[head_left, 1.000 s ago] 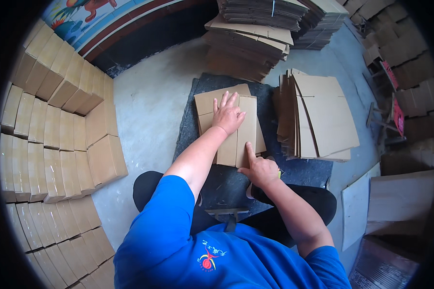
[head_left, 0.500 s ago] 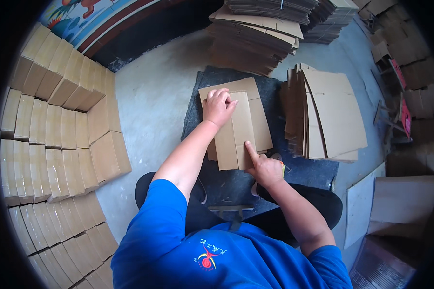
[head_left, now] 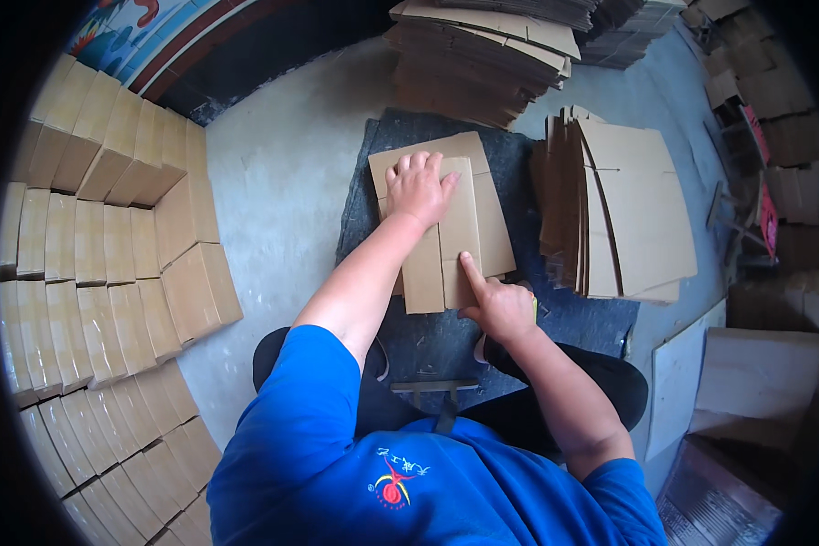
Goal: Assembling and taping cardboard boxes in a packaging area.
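A brown cardboard carton lies before me with its long flaps folded down, meeting along a lengthwise seam. Beneath it is a wider flat cardboard sheet. My left hand rests palm down across the carton's far part, fingers spread. My right hand is at the near right edge, its index finger stretched out and touching the top flap. Its other fingers are curled, and a small yellow-green edge shows beside the palm; what that thing is stays hidden.
A dark mat lies under the work. To the right stands a stack of flat cardboard, with taller stacks beyond. Rows of taped cartons line the left side. A low bar lies between my feet.
My left hand has flattened onto the carton, its fingers now spread where they were bent. The right index finger stays on the flap. The whole view has shifted slightly.
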